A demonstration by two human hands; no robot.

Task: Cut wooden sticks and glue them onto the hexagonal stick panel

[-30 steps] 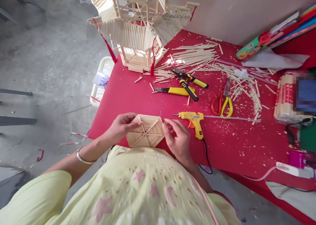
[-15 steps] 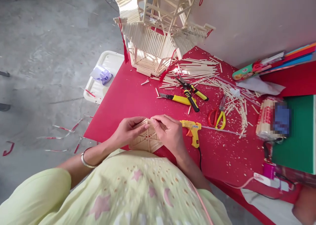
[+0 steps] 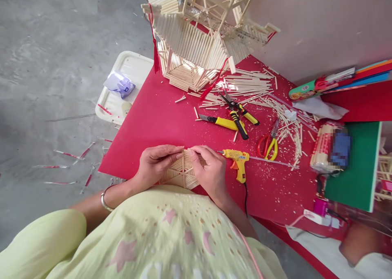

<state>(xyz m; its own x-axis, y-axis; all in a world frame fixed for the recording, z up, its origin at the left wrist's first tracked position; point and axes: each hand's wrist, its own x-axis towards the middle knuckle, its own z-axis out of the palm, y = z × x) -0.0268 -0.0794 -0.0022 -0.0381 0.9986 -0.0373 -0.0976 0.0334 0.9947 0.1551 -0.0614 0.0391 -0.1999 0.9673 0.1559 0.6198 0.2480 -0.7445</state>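
A flat panel of thin wooden sticks (image 3: 183,176), seemingly six-sided and split into wedges by crossing sticks, is at the table's near edge against the shirt. My left hand (image 3: 155,161) pinches its far left rim between thumb and fingers. On the far right rim, my right hand (image 3: 210,171) is closed too, its thumb beside the top corner. The hands cover both sides of the panel. Just right of my right hand lies a yellow hot glue gun (image 3: 240,161) with a glue stick in its rear. Beyond are a yellow utility knife (image 3: 226,123) and yellow-black cutters (image 3: 238,115).
A pavilion model of wooden sticks (image 3: 190,38) stands at the back of the red table (image 3: 134,136). Loose sticks (image 3: 245,83) and red-yellow-handled pliers (image 3: 269,144) lie to the right. A white lidded box (image 3: 114,103) is at left. Another person's arm (image 3: 361,242) shows at lower right.
The view has shifted slightly, showing more at the right edge. My left fingers have moved up to the panel's top corner, nearer my right thumb. Both hands still grip the panel.
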